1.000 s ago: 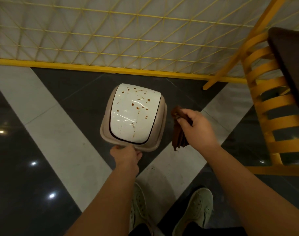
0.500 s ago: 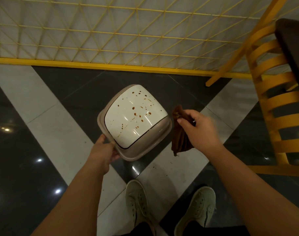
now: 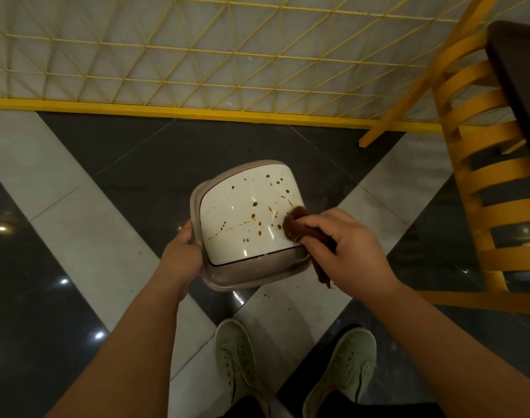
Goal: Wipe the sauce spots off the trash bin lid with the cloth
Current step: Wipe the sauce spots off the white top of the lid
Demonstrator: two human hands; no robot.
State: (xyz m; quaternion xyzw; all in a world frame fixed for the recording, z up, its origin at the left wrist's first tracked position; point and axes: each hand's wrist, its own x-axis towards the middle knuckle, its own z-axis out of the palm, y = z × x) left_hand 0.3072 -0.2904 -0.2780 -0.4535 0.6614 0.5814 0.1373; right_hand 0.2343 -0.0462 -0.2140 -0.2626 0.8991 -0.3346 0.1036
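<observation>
Gripping the tilted lid's [image 3: 245, 218] left rim, left hand [image 3: 184, 256]; right hand [image 3: 352, 251] pinches cloth [image 3: 297, 223] against it.

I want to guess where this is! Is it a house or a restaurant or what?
Probably a restaurant or food court: polished tile floor, a yellow wire partition, a wooden chair by a dark table.

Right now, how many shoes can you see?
2. Left shoe on the pale floor stripe below the bin; right shoe beside it on dark tile.
</observation>
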